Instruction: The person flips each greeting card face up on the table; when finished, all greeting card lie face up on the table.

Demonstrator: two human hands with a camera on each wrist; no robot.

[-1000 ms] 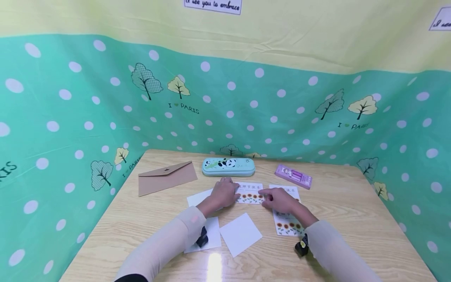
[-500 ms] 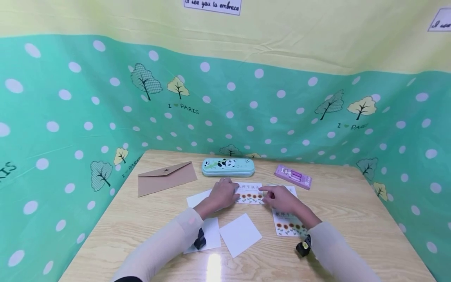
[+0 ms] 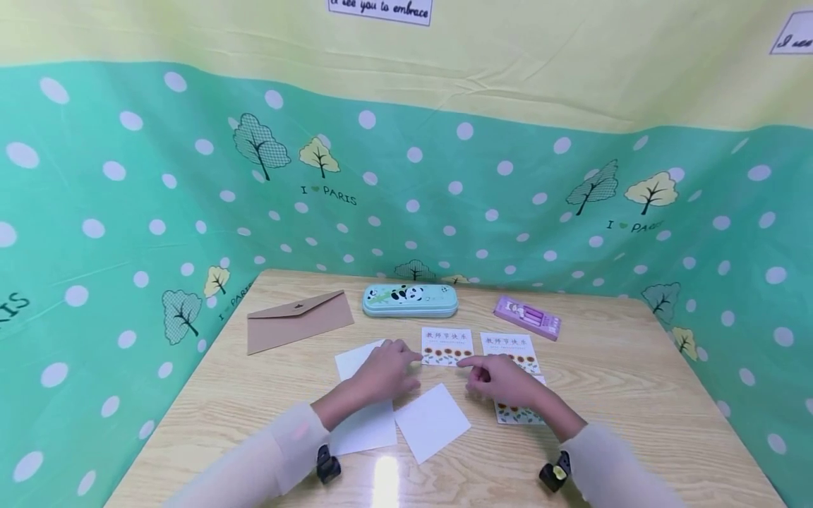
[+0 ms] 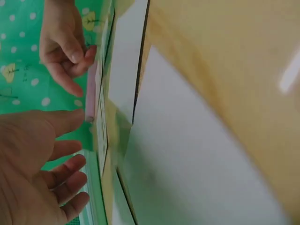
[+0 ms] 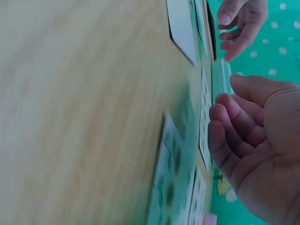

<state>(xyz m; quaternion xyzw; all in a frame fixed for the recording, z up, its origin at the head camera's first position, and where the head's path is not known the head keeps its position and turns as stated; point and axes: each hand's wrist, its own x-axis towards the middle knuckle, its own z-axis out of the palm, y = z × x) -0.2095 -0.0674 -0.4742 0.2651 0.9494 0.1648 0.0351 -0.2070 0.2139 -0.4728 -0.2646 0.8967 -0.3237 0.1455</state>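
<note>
Flat on the table lies a white card [image 3: 447,337] with printed characters above a row of sunflowers. My left hand [image 3: 386,372] hovers at its lower left corner, fingers loosely spread and holding nothing; the left wrist view shows the palm [image 4: 23,164] bare. At the card's lower right corner is my right hand [image 3: 504,379], index finger extended and the other fingers loosely bent around nothing. Beyond it are a second sunflower card [image 3: 508,341] and a third [image 3: 516,415], partly hidden by that hand and wrist. Blank white cards [image 3: 434,422] lie nearer me, one partly under my left arm.
A light blue panda pencil case [image 3: 410,302] stands behind the cards. To its left lies a brown envelope [image 3: 301,328], to its right a purple box [image 3: 528,317]. Polka-dot cloth [image 3: 444,190] hangs around the wooden table [image 3: 616,395].
Both hands have come off the middle sunflower card and drawn back toward me, the left one also leftward. That card now shows whole, and the right-hand card is less covered.
</note>
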